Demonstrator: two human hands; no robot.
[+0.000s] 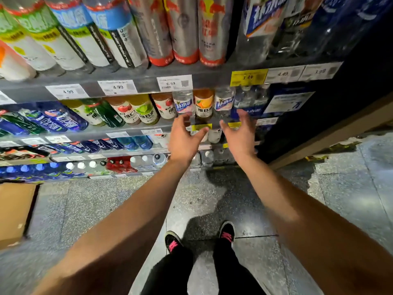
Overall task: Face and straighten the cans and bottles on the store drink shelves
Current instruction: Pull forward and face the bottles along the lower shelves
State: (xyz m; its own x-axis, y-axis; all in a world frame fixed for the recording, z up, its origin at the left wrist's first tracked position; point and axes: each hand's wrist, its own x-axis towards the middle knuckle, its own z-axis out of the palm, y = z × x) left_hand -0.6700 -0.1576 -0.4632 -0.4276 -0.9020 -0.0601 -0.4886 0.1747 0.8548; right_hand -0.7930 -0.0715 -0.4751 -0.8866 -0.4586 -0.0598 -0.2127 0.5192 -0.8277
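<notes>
Drink shelves fill the upper half of the view. On the second shelf stand a clear bottle with a blue-pink label, an orange-capped bottle with an orange on its label and another clear bottle. My left hand reaches toward the first clear bottle with spread, relaxed fingers and holds nothing. My right hand is stretched out just below the second clear bottle, fingers also spread and empty. Both hands hover in front of the shelf edge; whether the fingertips touch the bottles I cannot tell.
Tall cans and bottles stand on the top shelf above price tags. Lower shelves hold blue bottles and capped bottles. A cardboard box lies on the floor at left. A dark shelf end panel stands at right.
</notes>
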